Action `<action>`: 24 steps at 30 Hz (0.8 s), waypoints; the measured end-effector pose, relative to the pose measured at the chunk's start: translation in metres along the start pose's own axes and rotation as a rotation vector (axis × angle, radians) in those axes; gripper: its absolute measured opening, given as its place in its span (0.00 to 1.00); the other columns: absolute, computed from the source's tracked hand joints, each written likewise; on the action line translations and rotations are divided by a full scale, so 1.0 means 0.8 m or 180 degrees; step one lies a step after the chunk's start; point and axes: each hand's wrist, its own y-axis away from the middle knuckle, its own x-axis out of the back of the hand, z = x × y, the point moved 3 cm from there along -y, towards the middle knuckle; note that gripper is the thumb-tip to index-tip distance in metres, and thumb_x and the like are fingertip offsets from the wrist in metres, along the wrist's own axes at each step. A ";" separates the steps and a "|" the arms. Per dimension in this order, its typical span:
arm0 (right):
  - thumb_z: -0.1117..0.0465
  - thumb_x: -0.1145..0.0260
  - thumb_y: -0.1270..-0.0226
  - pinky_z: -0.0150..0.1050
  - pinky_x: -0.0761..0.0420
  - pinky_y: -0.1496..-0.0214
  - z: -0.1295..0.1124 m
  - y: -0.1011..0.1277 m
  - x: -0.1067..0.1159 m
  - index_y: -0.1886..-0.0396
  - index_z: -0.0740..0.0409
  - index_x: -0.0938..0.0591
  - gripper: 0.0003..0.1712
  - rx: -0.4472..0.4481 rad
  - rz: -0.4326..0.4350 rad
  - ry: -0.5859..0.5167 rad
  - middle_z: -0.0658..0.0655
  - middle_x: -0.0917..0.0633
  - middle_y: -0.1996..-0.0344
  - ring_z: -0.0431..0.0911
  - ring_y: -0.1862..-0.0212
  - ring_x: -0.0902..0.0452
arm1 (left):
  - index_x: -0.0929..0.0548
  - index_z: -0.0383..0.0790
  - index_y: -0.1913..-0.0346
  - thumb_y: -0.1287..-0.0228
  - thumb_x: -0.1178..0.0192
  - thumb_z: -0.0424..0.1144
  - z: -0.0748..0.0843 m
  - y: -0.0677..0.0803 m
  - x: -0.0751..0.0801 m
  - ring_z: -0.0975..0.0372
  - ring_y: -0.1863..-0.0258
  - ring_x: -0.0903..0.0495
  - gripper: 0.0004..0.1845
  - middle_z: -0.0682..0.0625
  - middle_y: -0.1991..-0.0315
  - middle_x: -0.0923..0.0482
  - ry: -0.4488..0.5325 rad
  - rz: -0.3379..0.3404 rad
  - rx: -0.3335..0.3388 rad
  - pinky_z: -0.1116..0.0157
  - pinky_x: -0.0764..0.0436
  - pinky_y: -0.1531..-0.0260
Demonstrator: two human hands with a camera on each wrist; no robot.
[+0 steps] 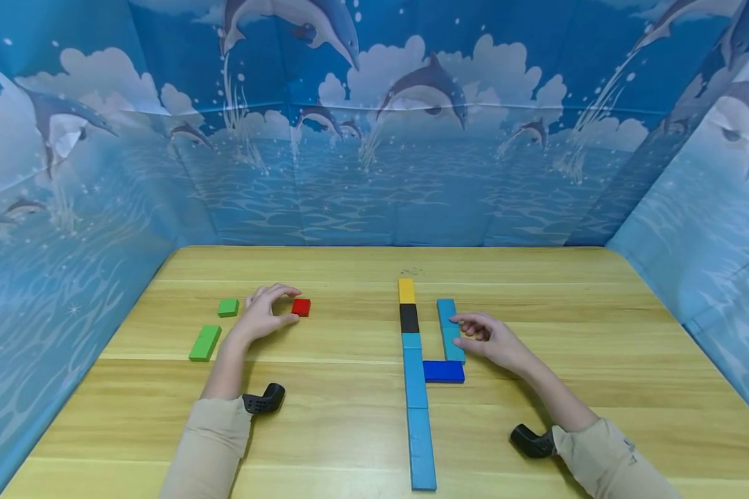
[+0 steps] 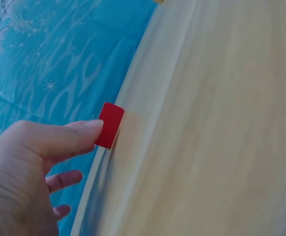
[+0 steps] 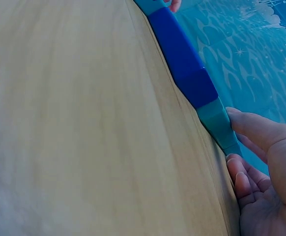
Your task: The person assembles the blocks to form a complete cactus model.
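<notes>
- Head view showed a wooden table (image 1: 349,416) walled on three sides by blue dolphin-print panels (image 1: 69,208).
- At the far left lay a long green block (image 1: 204,342), flat on the wood, with a small green block (image 1: 227,307) just beyond it; the two were apart from each other.
- The left hand (image 1: 263,315) rested on the table just right of the small green block, fingers curved forward, thumb and fingertips closing round the small red block (image 1: 301,307). In the left wrist view the thumb tip lay against the red block (image 2: 109,125), which still sat on the table; whether it was fully pinched could not be told.
- A beige sleeve (image 1: 209,443) covered the left forearm, with a black wrist mount (image 1: 263,399) beside it.
- Right of centre ran a straight line of blocks: a yellow block (image 1: 406,290) farthest away, then a black block (image 1: 408,318), then light blue blocks (image 1: 415,402) reaching toward the near edge.
- A dark blue block (image 1: 443,371) lay touching that line's right side, and a teal block (image 1: 450,329) stood beyond it, parallel to the line.
- The right hand (image 1: 489,339) sat just right of the teal block, fingers loosely bent, fingertips touching its side; in the right wrist view the fingers (image 3: 253,129) lay against the teal block (image 3: 217,125) without wrapping it.
</notes>
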 end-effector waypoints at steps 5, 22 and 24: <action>0.55 0.35 0.41 0.33 0.33 0.66 -0.001 0.000 -0.001 0.45 0.58 0.26 0.25 -0.0009 -0.0007 -0.0028 0.58 0.27 0.63 0.47 0.65 0.36 | 0.25 0.42 0.46 0.46 0.36 0.39 -0.002 0.002 0.000 0.49 0.47 0.37 0.23 0.45 0.47 0.26 -0.0080 -0.0018 -0.0031 0.46 0.52 0.47; 0.56 0.36 0.41 0.33 0.33 0.67 -0.001 0.001 0.000 0.45 0.59 0.26 0.25 0.0065 -0.0005 -0.0049 0.58 0.28 0.64 0.46 0.66 0.36 | 0.23 0.41 0.49 0.45 0.36 0.40 -0.005 -0.001 -0.005 0.49 0.45 0.36 0.19 0.46 0.53 0.23 -0.0191 0.0072 0.0046 0.47 0.50 0.49; 0.56 0.35 0.41 0.33 0.33 0.66 -0.001 0.001 0.000 0.45 0.58 0.26 0.25 0.0034 -0.0005 -0.0049 0.58 0.28 0.63 0.47 0.66 0.36 | 0.23 0.40 0.49 0.45 0.36 0.40 -0.001 -0.002 -0.005 0.49 0.47 0.35 0.19 0.45 0.53 0.24 -0.0194 0.0117 0.0039 0.47 0.50 0.48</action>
